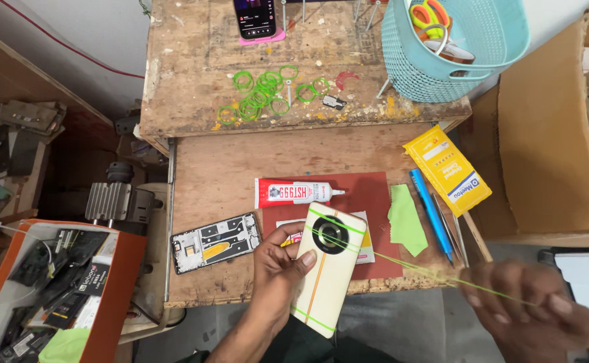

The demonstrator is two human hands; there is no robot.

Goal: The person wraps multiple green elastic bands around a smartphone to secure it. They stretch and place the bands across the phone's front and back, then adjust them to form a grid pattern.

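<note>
My left hand (277,265) grips the phone (328,265) by its edge | right hand (536,306), blurred, pinches a taut green rubber band (415,265) | phone: cream back up, long axis near-vertical, round camera end farthest from my fingers, green bands across it.

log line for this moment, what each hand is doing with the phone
left hand: holds cream phone | right hand: stretches green rubber band off phone, blurred | glue tube: on red mat

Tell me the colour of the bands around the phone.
Bright green rubber bands, clearest in the head view.
</note>
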